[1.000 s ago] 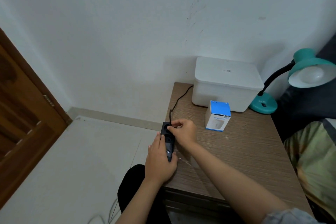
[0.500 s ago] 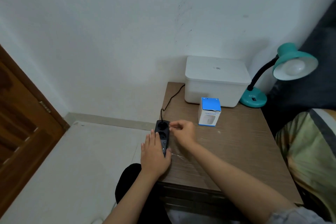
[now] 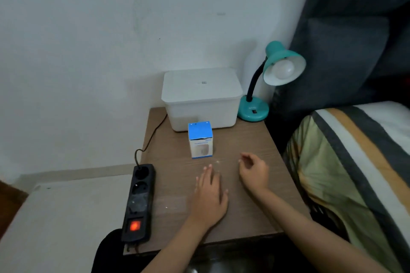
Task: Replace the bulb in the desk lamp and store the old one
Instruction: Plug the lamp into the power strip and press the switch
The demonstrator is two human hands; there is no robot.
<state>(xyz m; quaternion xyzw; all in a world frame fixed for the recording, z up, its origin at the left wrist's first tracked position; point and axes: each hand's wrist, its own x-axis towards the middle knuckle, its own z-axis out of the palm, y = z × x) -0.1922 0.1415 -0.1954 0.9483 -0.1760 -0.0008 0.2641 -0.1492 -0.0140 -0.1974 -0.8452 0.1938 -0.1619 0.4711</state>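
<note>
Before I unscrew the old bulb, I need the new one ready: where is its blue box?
The blue box stands mid-table, just in front of the white lidded bin, beyond the left hand.

Wooden table [image 3: 248,144], black power strip [image 3: 139,201] along left edge, white lidded box [image 3: 202,97] and teal desk lamp [image 3: 266,86] at back edge, blue bulb carton [image 3: 200,139] mid-table
</note>
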